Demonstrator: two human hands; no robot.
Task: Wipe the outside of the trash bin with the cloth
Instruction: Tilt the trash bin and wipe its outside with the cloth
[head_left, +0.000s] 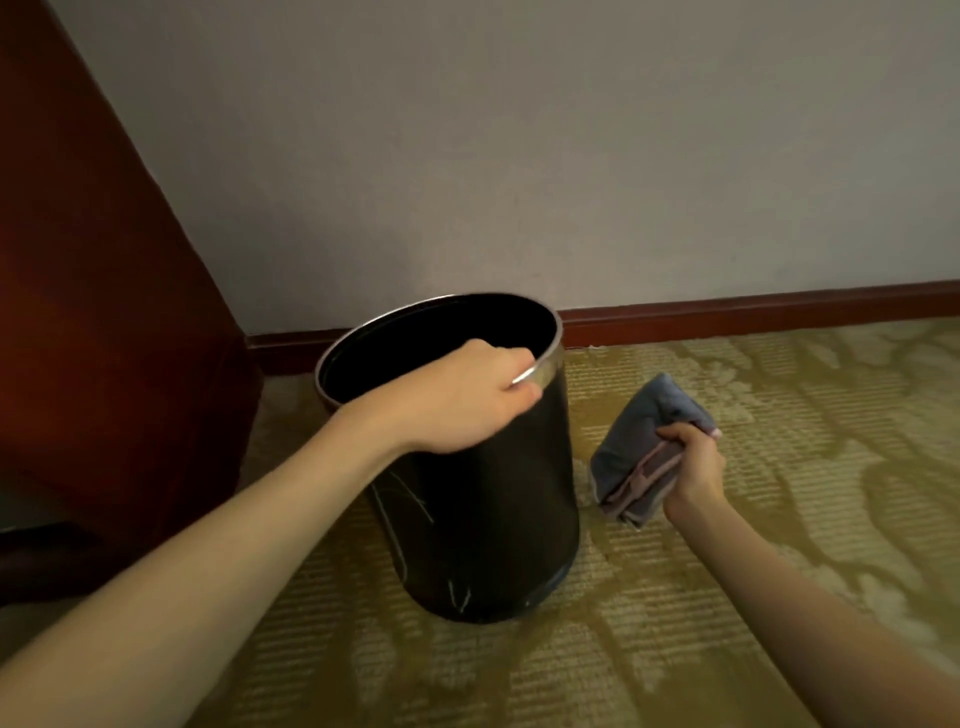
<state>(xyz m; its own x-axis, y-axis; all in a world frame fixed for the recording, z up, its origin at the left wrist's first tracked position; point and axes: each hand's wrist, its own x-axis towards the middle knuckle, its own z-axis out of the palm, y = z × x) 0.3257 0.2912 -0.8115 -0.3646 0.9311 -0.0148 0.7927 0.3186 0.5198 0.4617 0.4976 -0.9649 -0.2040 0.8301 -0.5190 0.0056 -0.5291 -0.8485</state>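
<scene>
left hand (467, 400) grips the bin (488, 519) rim; right hand (693, 467) holds the cloth (636, 457); hard wiping could tip the tilted bin

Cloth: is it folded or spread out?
Folded. The cloth shows several stacked layers at its lower edge, gripped as a compact wad by the right hand.

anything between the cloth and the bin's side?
Only a narrow strip of bare carpet. The cloth, held in the right hand, is apart from the trash bin wall. Head view.
</scene>
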